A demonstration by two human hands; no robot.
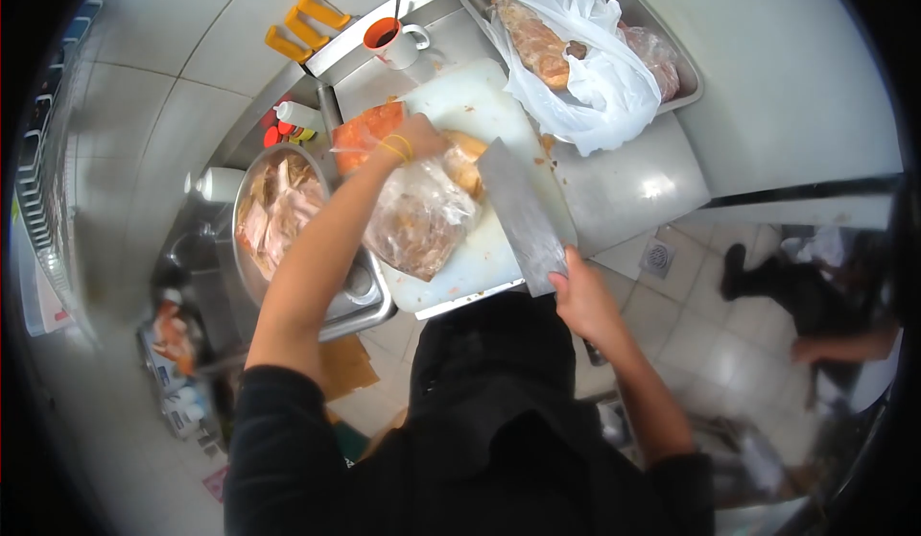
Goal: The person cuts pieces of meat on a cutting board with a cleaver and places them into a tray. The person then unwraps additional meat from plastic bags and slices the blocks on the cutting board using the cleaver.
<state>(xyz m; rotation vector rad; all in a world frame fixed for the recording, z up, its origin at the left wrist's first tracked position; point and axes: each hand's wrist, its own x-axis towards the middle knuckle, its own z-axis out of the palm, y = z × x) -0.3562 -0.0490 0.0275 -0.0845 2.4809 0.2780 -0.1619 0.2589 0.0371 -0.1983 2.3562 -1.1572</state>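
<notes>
My right hand point(583, 298) grips cleaver point(518, 212); left hand point(419, 140) bent, its grip I cannot tell. Bagged meat point(417, 227), centre, seems uncut; pieces point(283, 200) at left probably done; upper right, more meat point(531, 42) waits.

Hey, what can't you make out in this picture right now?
From the head view, I can't make out:
The handle of the cleaver, mostly hidden in the right hand.
Fingertips of the left hand, turned out of sight beneath it.
Part of the upper meat, under the white bag.
The other person, blurred and cut off by the right edge.
</notes>
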